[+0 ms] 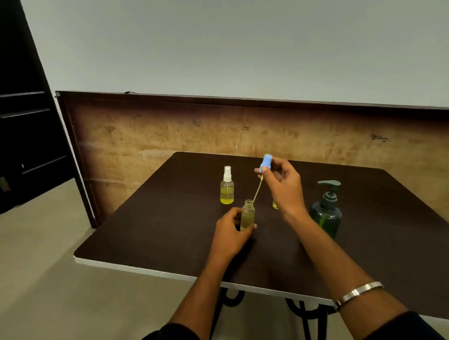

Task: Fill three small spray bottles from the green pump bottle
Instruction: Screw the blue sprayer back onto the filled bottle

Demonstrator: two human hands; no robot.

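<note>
Above bottle [247,215] (left-held), right fingers [264,169] pinch sprayer [266,161].

**Room and furniture around the work area**

A dark brown table [147,221] with a pale edge is carried on black curved metal legs [303,320]. A worn wooden board [163,136] is propped behind it against a grey wall [236,37]. A dark door [12,117] is seen at left.

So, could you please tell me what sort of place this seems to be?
Probably a sparse indoor room, not a proper workshop: a small dark table on curved metal legs, a worn wooden board leaning against a plain wall, and a dark door.
</note>
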